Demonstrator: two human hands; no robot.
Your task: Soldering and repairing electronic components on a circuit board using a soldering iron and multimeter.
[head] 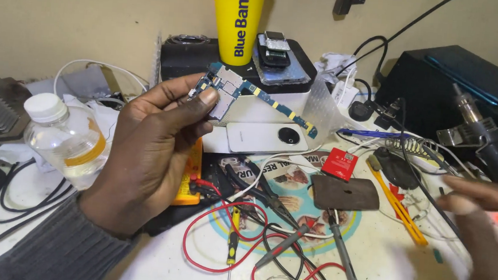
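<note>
My left hand is raised over the bench and pinches one end of a blue phone circuit board with metal shields between thumb and fingers. The board juts out to the right, tilted downward. My right hand is blurred at the right edge, fingers stretched toward the left, holding nothing that I can see. It hovers over thin wires and tools near an orange-handled tool.
A clear bottle with a white cap stands at left. A white phone back, red and black probe leads, a yellow multimeter, pliers, a dark pad and a hot-air handle crowd the bench.
</note>
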